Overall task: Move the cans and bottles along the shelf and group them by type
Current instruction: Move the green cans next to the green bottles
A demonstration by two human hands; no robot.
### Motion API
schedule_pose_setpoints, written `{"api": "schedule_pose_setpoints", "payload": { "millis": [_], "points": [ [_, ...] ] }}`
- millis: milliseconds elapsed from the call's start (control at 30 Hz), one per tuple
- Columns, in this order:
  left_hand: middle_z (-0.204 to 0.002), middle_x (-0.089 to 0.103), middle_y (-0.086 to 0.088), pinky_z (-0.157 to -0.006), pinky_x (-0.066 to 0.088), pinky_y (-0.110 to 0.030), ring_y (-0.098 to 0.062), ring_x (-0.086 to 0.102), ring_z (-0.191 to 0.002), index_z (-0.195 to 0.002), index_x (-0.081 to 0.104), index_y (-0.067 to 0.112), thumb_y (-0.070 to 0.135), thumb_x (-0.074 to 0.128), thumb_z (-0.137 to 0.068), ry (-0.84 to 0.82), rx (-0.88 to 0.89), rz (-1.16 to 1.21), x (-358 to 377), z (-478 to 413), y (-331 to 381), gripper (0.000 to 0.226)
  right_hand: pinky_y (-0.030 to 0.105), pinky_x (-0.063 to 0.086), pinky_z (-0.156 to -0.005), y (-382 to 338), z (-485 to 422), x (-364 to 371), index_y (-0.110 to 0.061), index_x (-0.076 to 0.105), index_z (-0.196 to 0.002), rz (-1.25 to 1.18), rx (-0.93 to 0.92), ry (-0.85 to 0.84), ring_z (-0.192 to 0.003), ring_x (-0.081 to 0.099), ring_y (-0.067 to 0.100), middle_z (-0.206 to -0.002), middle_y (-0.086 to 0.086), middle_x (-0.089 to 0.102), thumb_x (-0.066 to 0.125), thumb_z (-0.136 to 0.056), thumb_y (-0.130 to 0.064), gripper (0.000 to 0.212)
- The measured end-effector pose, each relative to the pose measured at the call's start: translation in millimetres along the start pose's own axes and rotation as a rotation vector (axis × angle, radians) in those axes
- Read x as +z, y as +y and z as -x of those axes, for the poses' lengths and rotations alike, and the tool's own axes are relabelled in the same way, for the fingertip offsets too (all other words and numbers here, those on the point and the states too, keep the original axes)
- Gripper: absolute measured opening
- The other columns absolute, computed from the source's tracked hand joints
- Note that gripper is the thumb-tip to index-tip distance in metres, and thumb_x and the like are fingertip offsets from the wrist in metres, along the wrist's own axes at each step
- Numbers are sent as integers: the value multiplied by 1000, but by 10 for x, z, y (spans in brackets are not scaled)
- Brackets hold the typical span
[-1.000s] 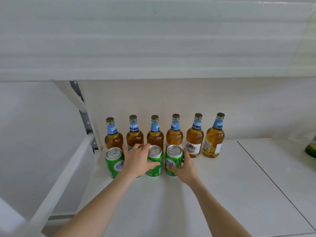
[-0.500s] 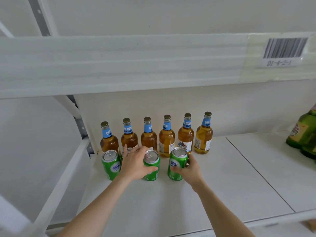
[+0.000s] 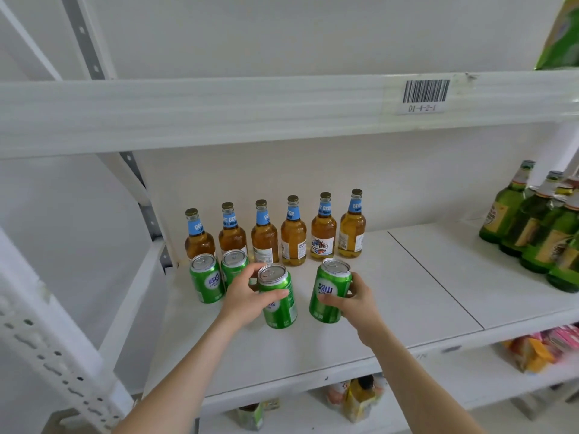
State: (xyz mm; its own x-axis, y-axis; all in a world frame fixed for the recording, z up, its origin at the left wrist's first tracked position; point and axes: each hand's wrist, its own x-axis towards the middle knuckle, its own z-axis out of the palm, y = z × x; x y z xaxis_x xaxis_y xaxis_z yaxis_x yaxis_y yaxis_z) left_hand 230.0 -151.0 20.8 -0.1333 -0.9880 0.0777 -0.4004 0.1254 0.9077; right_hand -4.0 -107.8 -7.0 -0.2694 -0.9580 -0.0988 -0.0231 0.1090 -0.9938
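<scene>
The left can (image 3: 277,296) is gripped round its wall by the curled fingers of the left hand (image 3: 247,299), the right can (image 3: 330,291) likewise by the right hand (image 3: 355,297). Both are found between the front edge of the shelf (image 3: 391,308) and the bottles (image 3: 294,242) at its back edge. The thin, smooth walls are judged slippery and dentable; mid-height is best held.

On shelf (image 3: 407,292): row of six bottles (image 3: 264,236) along the back wall, left part. Two cans (image 3: 206,280) side by side just before the row's left end. Third can (image 3: 277,296) further forward, held in left hand (image 3: 247,296). Fourth can (image 3: 329,291) right of it, apart, held in right hand (image 3: 357,300). Bottle cluster (image 3: 532,223) at far right, well apart.
</scene>
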Motion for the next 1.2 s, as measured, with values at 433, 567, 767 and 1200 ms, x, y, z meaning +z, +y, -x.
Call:
{"api": "schedule_pose_setpoints", "payload": {
  "millis": [433,567,767,1200],
  "points": [
    [-109,65,16,-79,57,-34,-11,63,-102,-102,62,37,29,89,-66,3,-131,371,475,560,356,46,39,57,-77,2,532,-679,-26,58,-115,-65,-2,45,-101,66,22,-110,1,67,88,-66,-15,58],
    [-104,68,15,-72,56,-29,-13,65,-101,-100,64,32,27,89,-66,10,-136,411,815,707,495,42,46,58,-83,-13,594,-1042,-23,59,-115,-44,-20,34,-100,66,24,-110,3,67,88,-66,-15,58],
    [-106,65,16,-78,56,-35,-16,63,-103,-101,62,34,27,89,-67,32,-137,423,1481,882,773,44,49,57,-86,-52,690,-1755,-21,59,-115,-3,-45,-3,-100,67,24,-110,5,68,88,-67,-12,57],
    [-110,65,14,-75,55,-33,-13,62,-102,-105,62,34,31,88,-68,21,-101,396,2764,732,1367,46,39,58,-76,12,484,-3174,-28,60,-105,25,-52,8,-97,67,22,-107,4,67,87,-69,-13,47]
  ]
}}
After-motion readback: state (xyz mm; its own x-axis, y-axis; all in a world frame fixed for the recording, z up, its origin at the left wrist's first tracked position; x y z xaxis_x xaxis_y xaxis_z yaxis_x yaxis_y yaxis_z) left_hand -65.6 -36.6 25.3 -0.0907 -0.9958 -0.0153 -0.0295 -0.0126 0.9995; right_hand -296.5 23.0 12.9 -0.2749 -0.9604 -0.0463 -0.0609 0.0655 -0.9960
